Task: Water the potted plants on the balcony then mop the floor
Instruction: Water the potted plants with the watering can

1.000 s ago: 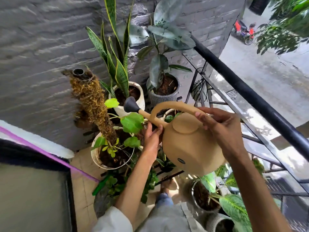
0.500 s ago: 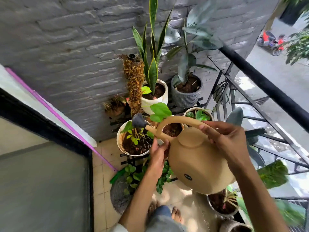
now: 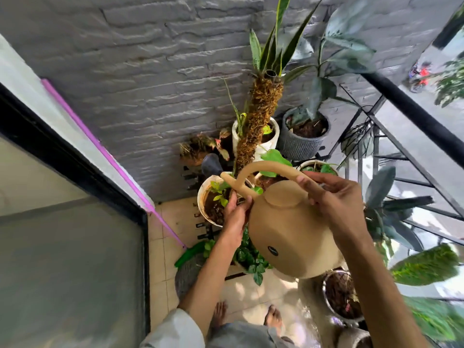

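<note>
- Above the white pot (image 3: 204,209), tan watering can (image 3: 291,237) held tilted, spout toward it.
- Right hand (image 3: 336,204) grasps the can's handle.
- Left hand (image 3: 234,217) grips the spout base.

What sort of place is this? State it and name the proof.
Most likely a small upstairs balcony. A black railing runs along one side with a street far below it, potted plants crowd a tiled floor against a grey brick wall, and both hands tip a watering can.
</note>
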`<action>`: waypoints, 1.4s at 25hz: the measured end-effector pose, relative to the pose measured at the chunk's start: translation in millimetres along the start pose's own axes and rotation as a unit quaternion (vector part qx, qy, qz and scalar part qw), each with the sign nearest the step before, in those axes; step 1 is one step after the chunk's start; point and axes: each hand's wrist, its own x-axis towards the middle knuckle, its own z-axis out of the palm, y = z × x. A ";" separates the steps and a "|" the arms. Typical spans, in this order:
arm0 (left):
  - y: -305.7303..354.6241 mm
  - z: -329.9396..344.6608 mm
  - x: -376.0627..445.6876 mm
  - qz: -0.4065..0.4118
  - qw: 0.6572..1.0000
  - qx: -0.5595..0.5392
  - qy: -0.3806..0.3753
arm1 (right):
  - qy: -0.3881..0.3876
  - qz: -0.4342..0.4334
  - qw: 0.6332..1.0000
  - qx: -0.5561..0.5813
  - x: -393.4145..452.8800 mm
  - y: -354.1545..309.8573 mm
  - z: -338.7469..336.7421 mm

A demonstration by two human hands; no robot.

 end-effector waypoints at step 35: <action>-130.4 -58.5 -38.5 -0.037 0.998 -0.025 0.035 | -0.043 0.058 0.993 -0.093 -101.0 107.8 -9.2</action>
